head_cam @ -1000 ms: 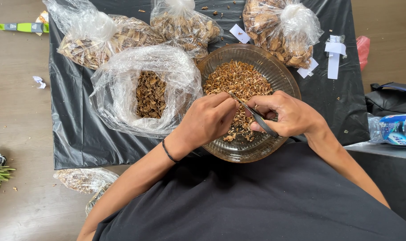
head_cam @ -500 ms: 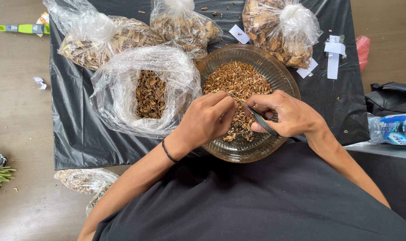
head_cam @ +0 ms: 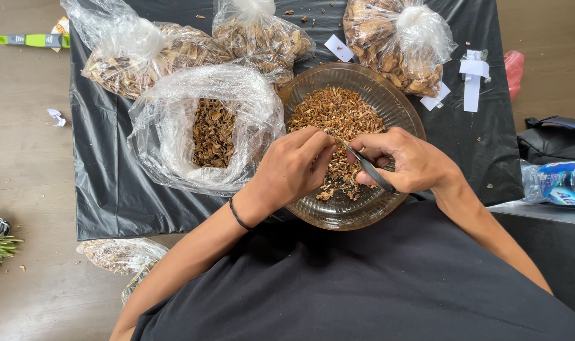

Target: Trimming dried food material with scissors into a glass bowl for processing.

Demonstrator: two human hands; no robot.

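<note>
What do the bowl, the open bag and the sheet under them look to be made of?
The bowl looks like clear brownish glass or hard plastic: ribbed, see-through wall with glints. The open bag is thin clear plastic film, crinkled and cloudy where it folds. The sheet looks like glossy black plastic, creased, with shiny highlights.

Soft, even daylight fills the scene, bright without harsh shadows. White glare sits on the knotted clear bags at twelve o'clock [head_cam: 420, 25] and on the crinkled black plastic sheet [head_cam: 104, 183] toward nine o'clock. The glass bowl [head_cam: 363, 215] catches faint rim highlights. Focus is sharp at centre; wide-angle stretching shows near the edges.
</note>
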